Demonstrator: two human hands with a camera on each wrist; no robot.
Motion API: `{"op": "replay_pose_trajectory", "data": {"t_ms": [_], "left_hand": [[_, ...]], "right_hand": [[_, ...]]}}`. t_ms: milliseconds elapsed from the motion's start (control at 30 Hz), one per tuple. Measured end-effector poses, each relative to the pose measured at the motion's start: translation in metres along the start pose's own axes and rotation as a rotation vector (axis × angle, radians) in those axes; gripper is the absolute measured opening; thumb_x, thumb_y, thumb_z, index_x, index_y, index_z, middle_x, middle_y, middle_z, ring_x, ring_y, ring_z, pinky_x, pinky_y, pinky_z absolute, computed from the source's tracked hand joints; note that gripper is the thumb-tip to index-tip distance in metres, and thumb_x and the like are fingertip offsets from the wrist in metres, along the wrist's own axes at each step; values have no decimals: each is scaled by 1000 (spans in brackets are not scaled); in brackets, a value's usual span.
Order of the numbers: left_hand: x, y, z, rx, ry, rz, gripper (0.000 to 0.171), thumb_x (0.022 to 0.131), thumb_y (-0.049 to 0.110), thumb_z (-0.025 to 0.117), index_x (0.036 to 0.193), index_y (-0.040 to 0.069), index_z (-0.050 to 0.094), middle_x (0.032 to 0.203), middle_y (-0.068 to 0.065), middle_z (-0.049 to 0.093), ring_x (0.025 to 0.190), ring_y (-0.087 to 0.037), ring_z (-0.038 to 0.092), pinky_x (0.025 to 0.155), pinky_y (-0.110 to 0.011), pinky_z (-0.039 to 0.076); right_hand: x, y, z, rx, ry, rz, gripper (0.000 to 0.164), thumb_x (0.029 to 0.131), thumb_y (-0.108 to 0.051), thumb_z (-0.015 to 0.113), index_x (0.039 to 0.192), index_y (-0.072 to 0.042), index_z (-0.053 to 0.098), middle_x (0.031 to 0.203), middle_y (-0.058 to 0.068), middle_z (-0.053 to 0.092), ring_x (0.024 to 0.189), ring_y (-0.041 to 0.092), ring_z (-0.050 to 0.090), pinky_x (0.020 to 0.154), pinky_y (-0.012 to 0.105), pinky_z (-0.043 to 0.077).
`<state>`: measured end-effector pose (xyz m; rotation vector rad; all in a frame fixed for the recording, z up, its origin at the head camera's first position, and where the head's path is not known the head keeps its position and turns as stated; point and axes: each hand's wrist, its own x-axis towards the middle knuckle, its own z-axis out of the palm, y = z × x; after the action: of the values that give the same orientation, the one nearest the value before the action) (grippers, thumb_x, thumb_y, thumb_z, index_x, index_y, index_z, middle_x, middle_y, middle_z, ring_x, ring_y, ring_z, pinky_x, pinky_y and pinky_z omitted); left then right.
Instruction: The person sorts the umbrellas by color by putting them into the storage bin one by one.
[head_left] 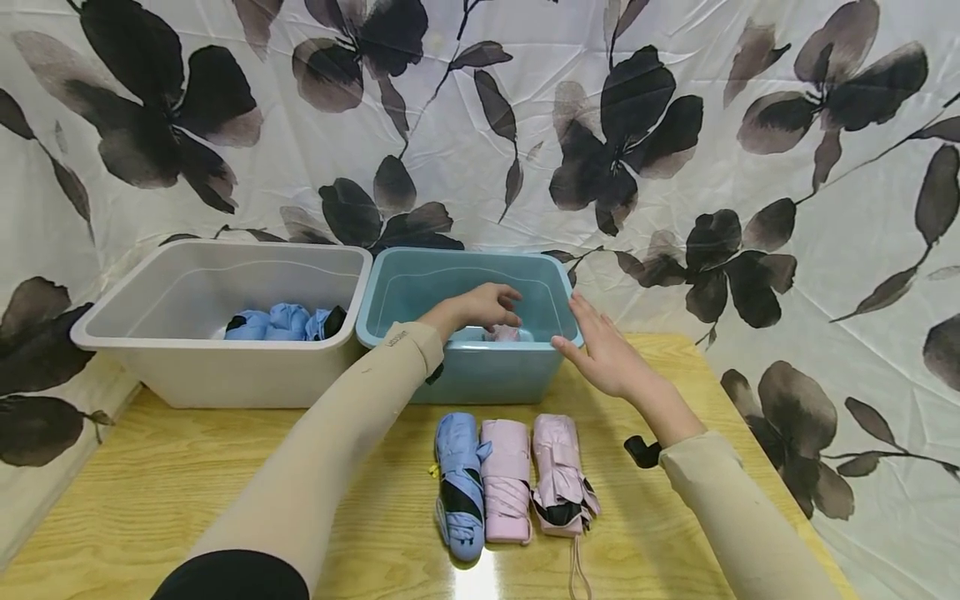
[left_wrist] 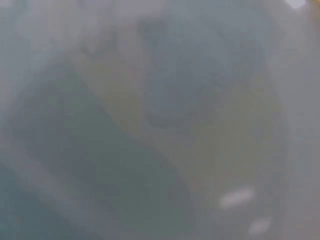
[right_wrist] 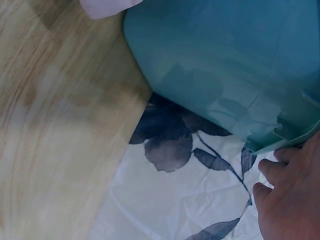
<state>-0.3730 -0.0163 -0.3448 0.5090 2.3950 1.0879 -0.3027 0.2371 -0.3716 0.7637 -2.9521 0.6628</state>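
Observation:
Over the inside of a teal plastic bin [head_left: 487, 377], my left hand [head_left: 486, 306] reaches down with its fingers loosely bent. Just below those fingers lies a pink bundle [head_left: 504, 333], partly hidden by the hand and the bin's front rim. My right hand [head_left: 603, 354] rests at the bin's right rim, fingers straight; the right wrist view shows its fingertips right at that rim. On the table in front lie a blue folded umbrella [head_left: 459, 458], a pink folded umbrella [head_left: 506, 467] and another pink folded umbrella [head_left: 557, 467], side by side. The left wrist view is too blurred to show detail.
A grey-white bin [head_left: 232, 375] stands directly left of the teal one, with blue folded umbrellas [head_left: 287, 321] inside. Both bins stand on a wooden table [head_left: 360, 500], against a flower-patterned cloth [head_left: 525, 167]. The table's right edge runs close by my right forearm.

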Motion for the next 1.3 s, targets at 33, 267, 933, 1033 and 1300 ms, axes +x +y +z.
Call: {"op": "replay_pose_trajectory", "data": {"t_ms": [33,267,933,1033,1300], "left_hand": [[-2,2,0,-14,19,17,59,104,18,64,157,6,43,154,-20,49,134,-32,55,101,-45,53],[-31,19,-1,7,223,156,46,103,20,64,147,10,56,136,-14,59,120,-29,58,100,-45,50],[-126,5,34,745,971,587,29,92,7,70,121,4,71,116,-15,65,91,-31,63,65,-40,51],[-139,-5,46,681,963,551,30,92,9,73,121,4,71,117,-14,65,93,-31,63,67,-41,52],[-163,-32,81,560,878,397,31,92,12,74,122,5,70,119,-13,63,98,-31,63,74,-43,55]], "right_hand": [[0,0,1,1,-2,1,87,108,-60,39,166,-2,11,174,15,7,160,32,9,127,56,8],[0,-1,2,9,2,-1,86,108,-59,38,166,-1,12,174,16,7,160,33,9,127,57,9],[-1,-3,3,20,17,-8,82,110,-53,41,165,0,12,173,19,7,160,35,8,127,57,7],[-1,-3,3,19,17,-10,83,110,-54,40,166,0,12,173,18,6,160,35,8,127,57,8],[-2,-2,4,25,19,-11,84,109,-55,41,165,0,12,173,19,7,159,35,9,126,58,9]]}}
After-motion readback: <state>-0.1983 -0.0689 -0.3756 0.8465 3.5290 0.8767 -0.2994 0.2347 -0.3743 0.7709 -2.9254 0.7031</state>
